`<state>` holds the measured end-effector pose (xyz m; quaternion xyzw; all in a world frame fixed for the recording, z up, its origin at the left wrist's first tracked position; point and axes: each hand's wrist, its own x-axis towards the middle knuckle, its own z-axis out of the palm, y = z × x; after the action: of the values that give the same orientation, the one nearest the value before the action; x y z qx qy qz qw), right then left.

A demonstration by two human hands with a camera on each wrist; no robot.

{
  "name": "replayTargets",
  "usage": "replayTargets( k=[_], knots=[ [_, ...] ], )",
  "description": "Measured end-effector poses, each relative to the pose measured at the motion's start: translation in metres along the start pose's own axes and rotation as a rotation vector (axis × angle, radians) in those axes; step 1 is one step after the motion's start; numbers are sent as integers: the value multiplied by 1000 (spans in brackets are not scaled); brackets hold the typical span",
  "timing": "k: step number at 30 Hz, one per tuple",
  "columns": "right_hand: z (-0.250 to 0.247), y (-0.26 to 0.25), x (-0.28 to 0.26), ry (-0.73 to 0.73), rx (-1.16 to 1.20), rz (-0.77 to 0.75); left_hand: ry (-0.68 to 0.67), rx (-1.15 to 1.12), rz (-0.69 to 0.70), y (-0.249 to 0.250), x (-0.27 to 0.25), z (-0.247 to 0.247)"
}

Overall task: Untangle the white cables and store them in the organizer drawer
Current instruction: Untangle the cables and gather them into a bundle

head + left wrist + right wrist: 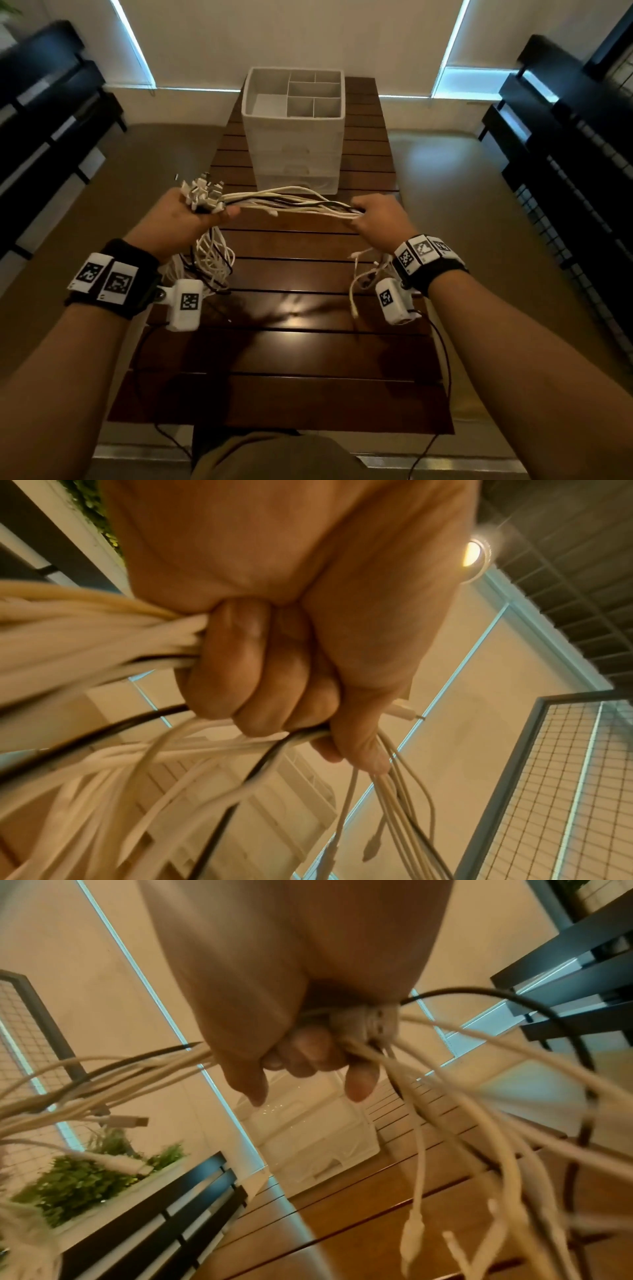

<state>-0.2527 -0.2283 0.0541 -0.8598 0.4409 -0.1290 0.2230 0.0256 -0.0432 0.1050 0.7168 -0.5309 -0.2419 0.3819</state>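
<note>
A bundle of white cables [291, 204], with one black cable among them, stretches between both hands above the table. My left hand [191, 214] grips one end in a fist, where a cluster of white plugs [202, 193] sticks out; loose loops [214, 260] hang below it. In the left wrist view my left hand [274, 674] is curled tight round the cables [85, 637]. My right hand [375, 214] grips the other end, and loose connector ends [359, 284] dangle under it. In the right wrist view my right hand [308, 1053] clamps the cables [428, 1123]. The white organizer [293, 130] stands at the table's far end, drawers closed.
The slatted dark wooden table [284, 359] runs from me to the organizer. The organizer's top has several open compartments [310, 92]. Dark benches [51, 102] flank the table on the left and right [565, 120]. A planter with green plants [85, 1180] sits to one side.
</note>
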Motion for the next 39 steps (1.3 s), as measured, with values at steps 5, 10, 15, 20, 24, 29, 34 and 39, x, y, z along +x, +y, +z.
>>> replayTargets(
  k=[5, 10, 15, 20, 24, 29, 34, 39],
  knots=[
    [5, 2, 7, 33, -39, 101, 9, -36, -73, -13, -1, 1],
    [19, -12, 5, 30, -54, 79, -6, -43, -113, -25, -1, -3],
    [14, -24, 4, -33, -205, 41, -185, 11, -291, -49, -8, 0],
    [19, -37, 0, -143, -385, 6, -236, 48, -337, -38, -16, -4],
    [28, -62, -5, -180, -483, -97, -101, 83, -71, -15, -18, 1],
    [36, -100, -7, -151, -452, -274, -261, 150, 80, 10, -6, 54],
    [41, -102, -5, -130, -374, -274, -260, 67, 36, -20, 6, 65],
    [33, -102, -9, -155, -232, -357, -226, 94, 184, -28, 5, 61]
  ],
)
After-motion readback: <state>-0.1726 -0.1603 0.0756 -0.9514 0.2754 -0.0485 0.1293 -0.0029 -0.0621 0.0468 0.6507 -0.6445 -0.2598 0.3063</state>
